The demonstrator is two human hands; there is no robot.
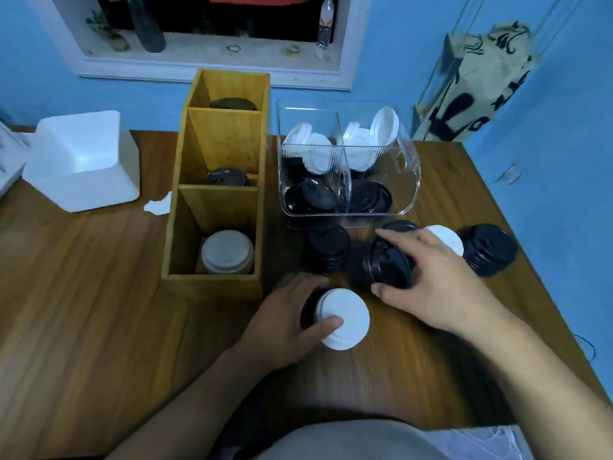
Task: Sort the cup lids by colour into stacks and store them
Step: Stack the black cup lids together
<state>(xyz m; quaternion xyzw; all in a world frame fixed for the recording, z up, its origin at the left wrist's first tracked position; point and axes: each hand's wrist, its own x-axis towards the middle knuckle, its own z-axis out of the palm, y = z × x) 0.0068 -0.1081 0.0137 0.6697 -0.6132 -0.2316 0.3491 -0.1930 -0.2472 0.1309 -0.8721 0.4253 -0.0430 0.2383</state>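
Gripping a tilted stack of black lids in curled fingers, the right hand sits on the wooden table near the clear bin, while the left hand clasps a white lid, thumb on top, beside the wooden organiser.

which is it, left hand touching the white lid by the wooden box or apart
Touching. Head view: the left hand has its thumb pressed on top of the white lid, no gap.

Blue walls, white-framed window set above a wood-grain table. Patterned cloth hangs at right. Light dim, cool.
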